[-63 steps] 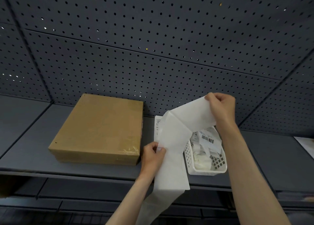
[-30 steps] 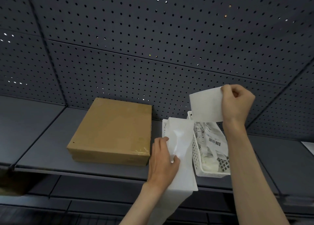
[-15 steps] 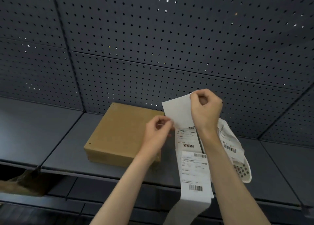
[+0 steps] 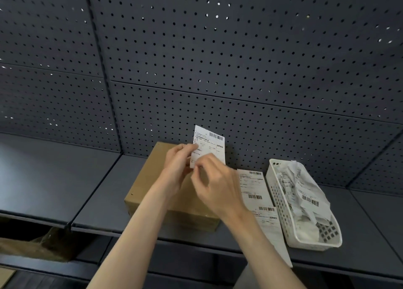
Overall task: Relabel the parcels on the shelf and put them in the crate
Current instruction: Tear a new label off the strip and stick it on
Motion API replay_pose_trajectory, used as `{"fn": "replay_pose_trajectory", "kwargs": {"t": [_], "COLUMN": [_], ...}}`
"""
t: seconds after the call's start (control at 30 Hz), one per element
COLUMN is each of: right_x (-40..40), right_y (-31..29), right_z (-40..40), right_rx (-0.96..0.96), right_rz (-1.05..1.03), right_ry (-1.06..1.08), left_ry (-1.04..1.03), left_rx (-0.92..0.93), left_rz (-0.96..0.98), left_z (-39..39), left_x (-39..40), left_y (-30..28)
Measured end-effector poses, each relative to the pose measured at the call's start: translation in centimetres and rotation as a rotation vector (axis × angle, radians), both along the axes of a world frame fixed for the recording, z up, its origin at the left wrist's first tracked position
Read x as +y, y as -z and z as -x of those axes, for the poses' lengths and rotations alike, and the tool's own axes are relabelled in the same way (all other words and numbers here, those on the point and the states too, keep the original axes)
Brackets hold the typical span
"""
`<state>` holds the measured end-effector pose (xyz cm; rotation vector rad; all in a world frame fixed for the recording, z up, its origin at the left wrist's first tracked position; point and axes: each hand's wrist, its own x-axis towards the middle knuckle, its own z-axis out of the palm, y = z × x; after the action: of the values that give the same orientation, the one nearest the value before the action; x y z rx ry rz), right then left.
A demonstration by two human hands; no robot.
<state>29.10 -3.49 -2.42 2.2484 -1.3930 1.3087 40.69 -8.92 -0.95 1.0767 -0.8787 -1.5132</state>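
A flat brown cardboard parcel lies on the dark grey shelf. Above it both hands hold one white shipping label upright, printed side toward me. My left hand pinches the label's left edge. My right hand pinches its lower edge, fingers together. A strip of further labels lies on the shelf to the right of the parcel and hangs over the front edge. No crate is clearly in view.
A white plastic basket full of crumpled label paper stands at the right on the shelf. A perforated dark back panel rises behind. Below the shelf at the left sits something brown.
A single label was torn off the strip and turned printed side toward me. The strip now lies on the shelf. My view has shifted left, and both hands came together over the parcel.
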Motion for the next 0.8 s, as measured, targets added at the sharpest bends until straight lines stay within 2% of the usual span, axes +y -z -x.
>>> {"fn": "replay_pose_trajectory", "kwargs": {"t": [0.17, 0.23, 0.3, 0.37, 0.47, 0.57, 0.7, 0.8], "right_x": [0.3, 0.6, 0.5, -0.4, -2.4, -3.6, -4.0, -4.3], "right_y": [2.2, 2.8, 2.9, 2.3, 1.3, 1.5, 1.6, 1.7], "right_z": [-0.8, -0.6, -0.5, -0.3, 0.0, -0.3, -1.2, -1.5], "right_rx": [0.117, 0.088, -0.159, -0.551, -0.97, -1.08, -1.154, -1.14], "right_rz": [-0.213, -0.254, -0.247, -0.333, -0.728, -0.94, -0.913, -0.9], "right_ry": [-0.112, -0.162, -0.124, 0.001, 0.067, -0.019, -0.054, -0.044], "left_ry": [-0.098, -0.093, -0.053, -0.005, 0.046, 0.057, 0.068, 0.065], "left_rx": [-0.062, -0.062, -0.052, -0.053, -0.051, -0.053, -0.078, -0.086], "left_rz": [0.037, 0.075, 0.098, 0.108, 0.092, 0.067, 0.031, 0.01], "left_z": [-1.5, -2.4, -3.5, -4.7, -6.5, -7.7, -8.5, -8.9], "left_x": [-0.5, -0.8, -1.0, -1.0, -1.1, -1.3, -1.7, -2.2], "left_y": [0.4, 0.5, 0.5, 0.3, 0.6, 1.2, 2.0, 3.0]}}
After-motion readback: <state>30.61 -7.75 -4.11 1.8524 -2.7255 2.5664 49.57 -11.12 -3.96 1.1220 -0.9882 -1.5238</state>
